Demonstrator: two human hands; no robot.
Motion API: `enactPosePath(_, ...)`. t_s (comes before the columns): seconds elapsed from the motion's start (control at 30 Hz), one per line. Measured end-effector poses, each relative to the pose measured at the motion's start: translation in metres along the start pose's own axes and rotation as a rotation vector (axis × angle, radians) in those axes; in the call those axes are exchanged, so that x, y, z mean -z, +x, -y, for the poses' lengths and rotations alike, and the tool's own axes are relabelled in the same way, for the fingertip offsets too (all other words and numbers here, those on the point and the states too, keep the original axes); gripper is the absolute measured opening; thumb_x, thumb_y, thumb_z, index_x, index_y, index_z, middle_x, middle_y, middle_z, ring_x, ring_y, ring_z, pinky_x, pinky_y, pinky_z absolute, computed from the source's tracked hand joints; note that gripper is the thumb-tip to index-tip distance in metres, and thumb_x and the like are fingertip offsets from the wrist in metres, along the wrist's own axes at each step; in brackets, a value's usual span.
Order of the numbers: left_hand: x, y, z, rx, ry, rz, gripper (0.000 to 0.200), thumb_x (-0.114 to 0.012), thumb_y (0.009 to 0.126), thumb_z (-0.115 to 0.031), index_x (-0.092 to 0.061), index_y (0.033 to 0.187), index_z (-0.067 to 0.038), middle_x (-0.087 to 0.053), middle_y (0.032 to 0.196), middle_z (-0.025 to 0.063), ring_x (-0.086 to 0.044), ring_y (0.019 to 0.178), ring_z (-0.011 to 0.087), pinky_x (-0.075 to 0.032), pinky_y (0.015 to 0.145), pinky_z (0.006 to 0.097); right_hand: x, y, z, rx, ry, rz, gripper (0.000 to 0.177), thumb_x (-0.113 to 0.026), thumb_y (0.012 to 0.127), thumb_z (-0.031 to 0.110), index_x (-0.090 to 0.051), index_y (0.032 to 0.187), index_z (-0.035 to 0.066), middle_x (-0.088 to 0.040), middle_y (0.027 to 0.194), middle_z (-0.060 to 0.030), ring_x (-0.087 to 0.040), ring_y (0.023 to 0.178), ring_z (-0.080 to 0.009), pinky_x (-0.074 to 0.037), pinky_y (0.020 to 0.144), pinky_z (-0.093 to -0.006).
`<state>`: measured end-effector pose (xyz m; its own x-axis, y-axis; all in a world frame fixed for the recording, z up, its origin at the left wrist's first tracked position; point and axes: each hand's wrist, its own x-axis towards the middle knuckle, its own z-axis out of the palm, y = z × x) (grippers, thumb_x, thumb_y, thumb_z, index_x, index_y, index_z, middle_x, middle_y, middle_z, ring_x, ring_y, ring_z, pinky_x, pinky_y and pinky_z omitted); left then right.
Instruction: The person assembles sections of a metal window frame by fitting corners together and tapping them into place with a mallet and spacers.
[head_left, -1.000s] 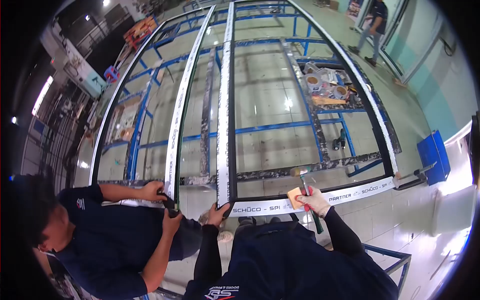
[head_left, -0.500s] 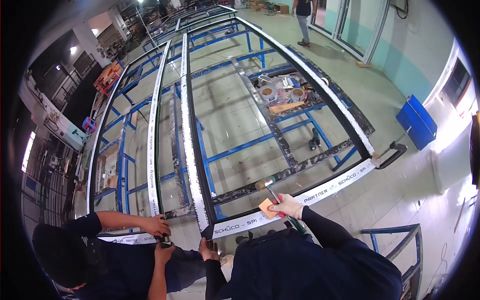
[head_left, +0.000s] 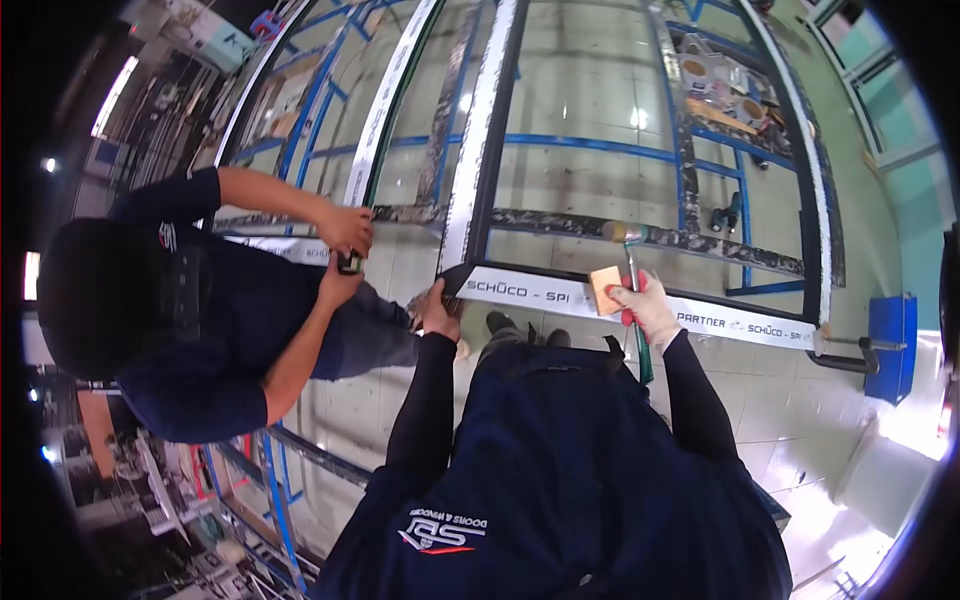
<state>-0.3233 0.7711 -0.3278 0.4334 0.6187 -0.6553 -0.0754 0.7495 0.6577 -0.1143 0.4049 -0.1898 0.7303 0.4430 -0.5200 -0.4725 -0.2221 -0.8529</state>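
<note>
In the head view my right hand point(head_left: 652, 312), in a white glove with red fingertips, holds a small wooden block point(head_left: 605, 290) against the frame's printed edge. The same hand grips a mallet point(head_left: 643, 352) with a green handle; its head points away from me over the frame opening. My bare left hand point(head_left: 438, 315) has its fingers round the near left corner of the frame point(head_left: 525, 288), which carries white protective tape lettered SCHÜCO - SPI. The black corner piece shows just above those fingers.
On my left a co-worker point(head_left: 200, 310) bends over the neighbouring frame, a small dark tool point(head_left: 350, 262) between both hands. A clamp point(head_left: 850, 352) juts from the right corner near a blue panel point(head_left: 890, 345). Blue metal stands point(head_left: 590, 147) support the frames; tape rolls point(head_left: 695, 68) lie beyond.
My view has tilted down, so the frame corner and my hands appear higher and larger. The block and mallet stay in my right hand; my left hand stays at the corner.
</note>
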Motion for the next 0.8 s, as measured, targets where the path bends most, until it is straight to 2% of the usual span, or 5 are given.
enactPosePath(0.27,-0.001,-0.028,-0.010,-0.015,0.110,0.056,0.026,-0.074,0.087,-0.027,-0.061,0.109,-0.022,-0.060,0.103,-0.0044,-0.056,0.099,0.0150,-0.048,0.089,0.0362,0.000,-0.001,0.000,-0.009,0.000,0.000,0.030,-0.079,0.087,0.015,-0.057,0.098,-0.001,-0.060,0.069,-0.0048,-0.052,0.044,-0.0100,-0.038,0.039,-0.0255)
enactPosePath(0.57,-0.016,-0.028,-0.024,0.009,0.304,-0.006,0.026,-0.074,0.086,-0.038,-0.063,0.103,-0.021,-0.059,0.097,-0.0040,-0.054,0.090,0.0131,-0.045,0.085,0.0360,-0.002,-0.002,0.003,-0.005,-0.022,-0.011,0.030,-0.079,0.087,0.015,-0.056,0.099,-0.001,-0.062,0.074,-0.0057,-0.052,0.043,-0.0107,-0.039,0.039,-0.0260)
enactPosePath(0.67,-0.010,-0.004,-0.022,-0.006,0.441,-0.115,0.045,-0.081,0.081,-0.034,-0.061,0.117,-0.014,-0.062,0.107,0.0020,-0.058,0.095,0.0162,-0.048,0.087,0.0380,-0.001,-0.001,0.001,-0.015,-0.020,-0.014,0.031,-0.081,0.086,0.015,-0.058,0.099,-0.002,-0.061,0.070,-0.0053,-0.052,0.044,-0.0106,-0.038,0.039,-0.0269)
enactPosePath(0.77,-0.013,0.017,-0.018,-0.352,0.585,-0.128,0.072,-0.087,0.076,-0.027,-0.051,0.134,-0.002,-0.061,0.120,0.0143,-0.061,0.106,0.0225,-0.051,0.091,0.0392,-0.001,0.000,0.003,-0.020,-0.025,-0.003,0.032,-0.081,0.086,0.016,-0.058,0.099,-0.003,-0.061,0.069,-0.0055,-0.052,0.043,-0.0109,-0.037,0.039,-0.0269)
enactPosePath(0.8,-0.019,0.014,-0.028,-0.365,0.786,-0.114,0.105,-0.088,0.069,-0.044,-0.036,0.148,0.001,-0.057,0.134,0.0211,-0.062,0.113,0.0332,-0.045,0.103,0.0414,0.000,-0.001,0.003,-0.014,-0.034,0.008,0.032,-0.081,0.086,0.016,-0.058,0.099,-0.003,-0.060,0.069,-0.0055,-0.053,0.043,-0.0110,-0.037,0.039,-0.0269)
